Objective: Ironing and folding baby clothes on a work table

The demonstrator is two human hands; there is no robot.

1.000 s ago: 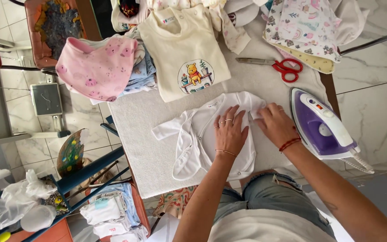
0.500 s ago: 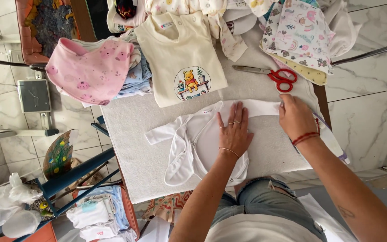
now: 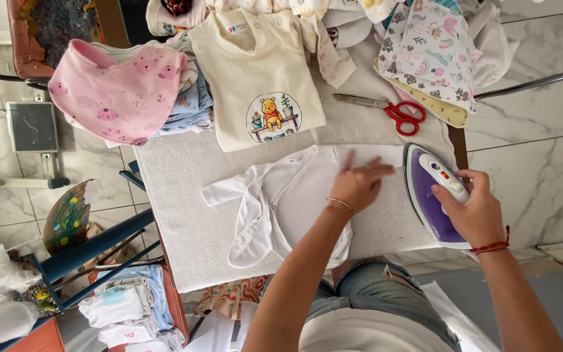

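Near the bottom of the frame, the left hand (image 3: pixel 360 184) lay flat with fingers spread, pressing down the white baby top (image 3: pixel 288 202) in the middle of the desk (image 3: pixel 184 195). The right hand (image 3: pixel 474 212) gripped the purple iron (image 3: pixel 430 195), just beside the top at the right edge. Keeping fingers away from the iron looked wise. Farther up lay red scissors (image 3: pixel 395 112), a cream shirt (image 3: pixel 255 72) and pink cloth (image 3: pixel 118 88), leaving open room at the left.

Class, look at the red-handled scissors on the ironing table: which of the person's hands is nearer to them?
The right hand, gripping the purple iron just below the scissors. The left hand lies flat on the white baby garment, slightly farther down and to the left.
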